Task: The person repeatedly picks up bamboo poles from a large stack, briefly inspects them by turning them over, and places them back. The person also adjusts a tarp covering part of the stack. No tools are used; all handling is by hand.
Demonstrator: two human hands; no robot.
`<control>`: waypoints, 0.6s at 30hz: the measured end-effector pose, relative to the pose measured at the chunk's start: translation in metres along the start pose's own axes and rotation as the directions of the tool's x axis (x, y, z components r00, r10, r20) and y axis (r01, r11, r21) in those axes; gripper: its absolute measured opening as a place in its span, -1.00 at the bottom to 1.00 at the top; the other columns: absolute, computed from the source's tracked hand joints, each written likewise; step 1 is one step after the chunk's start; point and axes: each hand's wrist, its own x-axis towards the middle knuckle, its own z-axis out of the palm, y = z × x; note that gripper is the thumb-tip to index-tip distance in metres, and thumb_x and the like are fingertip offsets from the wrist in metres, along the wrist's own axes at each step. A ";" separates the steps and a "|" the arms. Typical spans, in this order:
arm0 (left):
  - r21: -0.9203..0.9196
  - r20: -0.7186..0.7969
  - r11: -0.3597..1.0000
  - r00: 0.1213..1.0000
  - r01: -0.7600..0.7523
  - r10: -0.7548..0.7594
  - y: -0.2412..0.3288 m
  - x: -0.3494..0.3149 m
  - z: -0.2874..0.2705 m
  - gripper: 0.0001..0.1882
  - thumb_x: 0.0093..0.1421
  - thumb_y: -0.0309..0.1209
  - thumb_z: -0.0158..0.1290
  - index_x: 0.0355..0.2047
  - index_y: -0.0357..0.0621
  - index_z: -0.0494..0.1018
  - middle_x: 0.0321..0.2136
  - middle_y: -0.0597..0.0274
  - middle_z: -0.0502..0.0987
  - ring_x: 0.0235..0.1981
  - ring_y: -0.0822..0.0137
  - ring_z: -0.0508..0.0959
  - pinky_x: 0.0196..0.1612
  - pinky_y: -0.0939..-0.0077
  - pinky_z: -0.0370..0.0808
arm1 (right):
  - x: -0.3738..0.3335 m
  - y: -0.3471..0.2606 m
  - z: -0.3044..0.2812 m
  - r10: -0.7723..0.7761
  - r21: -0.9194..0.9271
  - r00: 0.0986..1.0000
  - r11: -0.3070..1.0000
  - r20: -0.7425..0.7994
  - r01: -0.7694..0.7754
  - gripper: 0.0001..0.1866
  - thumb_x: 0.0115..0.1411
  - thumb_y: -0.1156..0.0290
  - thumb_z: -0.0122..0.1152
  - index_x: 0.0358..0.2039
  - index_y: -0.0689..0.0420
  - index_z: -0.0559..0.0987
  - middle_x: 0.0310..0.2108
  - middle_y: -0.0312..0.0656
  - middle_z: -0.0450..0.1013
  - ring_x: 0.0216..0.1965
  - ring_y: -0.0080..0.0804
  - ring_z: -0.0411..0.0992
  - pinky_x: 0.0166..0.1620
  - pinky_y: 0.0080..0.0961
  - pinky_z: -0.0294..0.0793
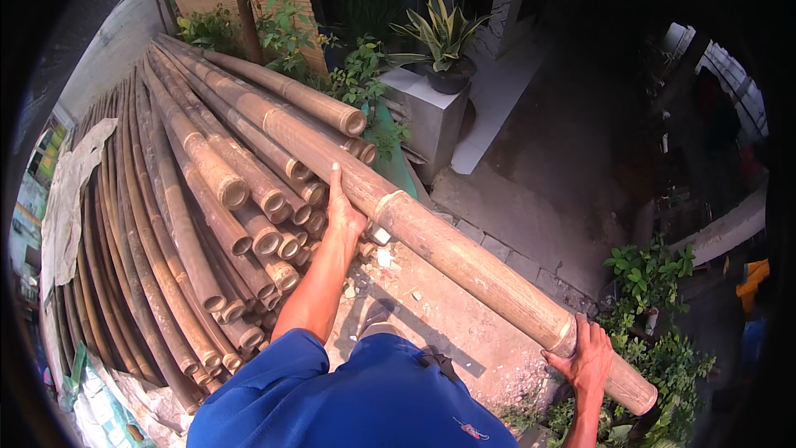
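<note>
No readable text, numbers or signs. Only a small red-and-white embroidered mark [471, 429] on the blue shirt [356, 402]; lettering too small to read.

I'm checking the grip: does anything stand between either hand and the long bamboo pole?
Nothing visible does: the right hand grips the bamboo pole near its lower-right end, and the left hand is against its side farther up.

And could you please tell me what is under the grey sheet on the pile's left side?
Bamboo poles show beyond its edges; whatever the sheet fully covers cannot be seen.
</note>
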 end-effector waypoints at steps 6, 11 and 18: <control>0.053 0.070 0.997 0.995 0.060 -0.064 -0.023 -0.009 0.001 -0.04 0.12 0.21 0.21 0.32 -0.17 0.18 0.24 0.00 0.33 0.23 0.00 0.36 0.31 -0.04 0.29 | -0.023 0.024 0.014 -0.053 -0.110 0.985 0.993 -0.165 0.035 0.05 -0.36 -0.17 0.56 0.13 0.14 0.46 -0.07 -0.03 0.44 -0.04 -0.01 0.41 0.07 -0.10 0.40; 0.140 0.309 0.936 0.884 0.323 -0.351 -0.070 -0.072 -0.003 0.03 0.08 0.26 0.21 0.37 -0.05 0.10 0.30 0.14 0.24 0.31 0.12 0.24 0.39 0.05 0.16 | -0.058 0.039 -0.017 0.314 -0.173 0.946 0.931 -0.075 -0.322 0.13 -0.27 -0.13 0.55 0.30 0.13 0.32 0.16 0.05 0.33 0.18 0.07 0.29 0.27 0.12 0.20; 0.610 0.380 0.575 0.435 0.546 -0.816 -0.099 -0.106 -0.005 0.15 -0.05 0.21 0.36 0.40 -0.01 0.04 0.37 0.14 0.16 0.38 0.07 0.19 0.38 -0.17 0.17 | 0.024 -0.073 0.007 -0.017 -0.018 0.993 1.000 -0.113 0.016 0.03 -0.09 -0.25 0.40 0.36 -0.09 0.30 -0.01 -0.02 0.41 0.06 -0.05 0.37 0.16 -0.09 0.30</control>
